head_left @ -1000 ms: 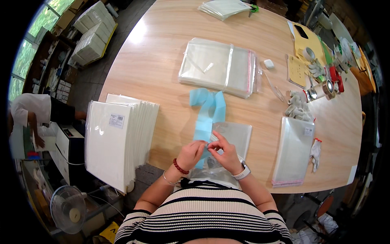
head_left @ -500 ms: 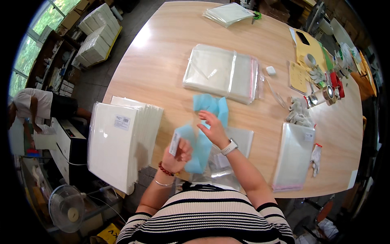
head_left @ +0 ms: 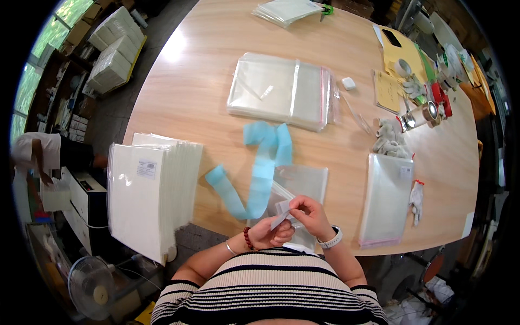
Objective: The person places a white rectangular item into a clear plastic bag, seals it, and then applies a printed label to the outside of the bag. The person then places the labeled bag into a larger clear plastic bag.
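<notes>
Close to my body, my left hand [head_left: 274,233] is closed around a small strip of white labels [head_left: 279,219]. The fingertips of my right hand [head_left: 311,215] pinch the strip's upper end. Just beyond my hands, a long light-blue paper ribbon [head_left: 262,173] lies on the table in loose bends. Partly under the ribbon and my hands is a clear plastic bag [head_left: 309,181]. A stack of white sheets in clear wrapping [head_left: 135,197], with a label on top, stands to my left.
A pile of clear plastic bags [head_left: 271,92] lies farther back on the table [head_left: 179,92]. At right are another bag stack [head_left: 387,200], grey gloves [head_left: 390,138] and a glass flask [head_left: 417,116]. A fan [head_left: 92,287] stands at lower left; another person [head_left: 46,151] works beyond.
Both hands have come together near my body, and my right hand has taken hold of the label strip. The blue ribbon's near end now lies on the table, to the left.
</notes>
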`<state>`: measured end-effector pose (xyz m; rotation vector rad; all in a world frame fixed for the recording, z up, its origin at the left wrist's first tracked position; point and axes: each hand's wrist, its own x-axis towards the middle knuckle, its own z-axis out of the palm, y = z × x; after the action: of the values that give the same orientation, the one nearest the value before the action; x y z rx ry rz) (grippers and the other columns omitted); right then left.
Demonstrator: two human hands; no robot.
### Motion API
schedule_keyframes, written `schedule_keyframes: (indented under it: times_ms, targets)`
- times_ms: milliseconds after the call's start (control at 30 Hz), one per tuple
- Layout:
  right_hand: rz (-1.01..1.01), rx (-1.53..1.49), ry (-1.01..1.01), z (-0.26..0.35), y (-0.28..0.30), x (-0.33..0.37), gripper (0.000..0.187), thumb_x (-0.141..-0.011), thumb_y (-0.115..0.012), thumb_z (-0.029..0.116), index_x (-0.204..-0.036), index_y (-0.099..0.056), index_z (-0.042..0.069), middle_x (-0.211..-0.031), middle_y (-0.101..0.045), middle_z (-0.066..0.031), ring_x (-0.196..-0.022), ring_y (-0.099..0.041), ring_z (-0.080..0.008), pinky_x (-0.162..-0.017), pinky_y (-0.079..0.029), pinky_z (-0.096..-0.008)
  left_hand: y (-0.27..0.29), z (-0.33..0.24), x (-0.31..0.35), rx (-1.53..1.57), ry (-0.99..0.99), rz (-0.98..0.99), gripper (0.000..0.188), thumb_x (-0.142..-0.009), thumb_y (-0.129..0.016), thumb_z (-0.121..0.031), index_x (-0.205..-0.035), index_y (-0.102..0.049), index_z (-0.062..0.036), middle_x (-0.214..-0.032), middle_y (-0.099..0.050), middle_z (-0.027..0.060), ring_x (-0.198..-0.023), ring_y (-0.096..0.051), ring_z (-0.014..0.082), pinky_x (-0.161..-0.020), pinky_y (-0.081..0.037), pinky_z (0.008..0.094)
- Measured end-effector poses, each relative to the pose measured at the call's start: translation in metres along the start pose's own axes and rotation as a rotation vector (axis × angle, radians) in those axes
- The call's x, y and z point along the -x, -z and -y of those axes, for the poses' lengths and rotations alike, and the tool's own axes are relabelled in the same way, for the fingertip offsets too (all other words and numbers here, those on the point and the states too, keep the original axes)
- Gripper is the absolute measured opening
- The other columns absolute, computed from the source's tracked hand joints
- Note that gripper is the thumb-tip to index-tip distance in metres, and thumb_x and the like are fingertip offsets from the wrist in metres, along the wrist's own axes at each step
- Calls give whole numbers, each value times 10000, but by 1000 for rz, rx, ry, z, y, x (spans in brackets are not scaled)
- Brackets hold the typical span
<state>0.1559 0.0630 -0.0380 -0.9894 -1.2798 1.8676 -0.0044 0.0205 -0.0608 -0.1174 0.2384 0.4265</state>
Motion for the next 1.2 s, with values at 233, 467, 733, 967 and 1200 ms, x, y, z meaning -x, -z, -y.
schedule_keyframes:
  times_ms: [233, 467, 733, 967, 1200]
  targets:
    - [-424, -5, -44, -32, 46, -3, 48, -772, -526, 54, -785, -499, 16, -689, -488, 24, -631, -435, -37, -573, -368, -177, 6, 0, -18, -383, -66, -240, 503, -854, -247, -468, -690, -469, -47, -662, -431, 20, -493, -349, 94, -445, -310, 189]
    - [-406, 137, -128, -64, 89, -29, 55, -746, -546, 51, -752, -510, 10, -648, -492, 25, -589, -437, -39, -534, -370, -178, -4, -28, -31, -1746, -727, -734, 92, -759, -513, -95, -811, -515, -19, -814, -518, 95, -688, -480, 219, -610, -404, 277]
    - [-447, 364, -116, -68, 91, -39, 73, -736, -549, 69, -753, -521, 4, -640, -520, 3, -564, -470, -63, -509, -392, -199, 3, -44, -60, -2255, -944, -708, 166, -695, -558, -103, -848, -533, -44, -1004, -511, 72, -909, -461, 246, -759, -396, 331]
    - [-639, 1047, -79, -47, 68, -45, 212, -617, -656, 119, -777, -548, 30, -706, -524, -98, -648, -519, -241, -588, -430, -319, 26, -46, -74, -2397, -683, -773, 165, -713, -545, -184, -821, -547, -59, -1050, -491, 48, -992, -416, 224, -780, -377, 360]
    - [-434, 962, 178, -46, 114, -61, 219, -579, -677, 171, -705, -556, 38, -766, -517, -89, -714, -485, -255, -636, -408, -346, 23, -44, -55, -2430, -679, -738, 184, -730, -536, -184, -862, -542, -56, -1060, -488, 56, -1077, -372, 247, -845, -327, 410]
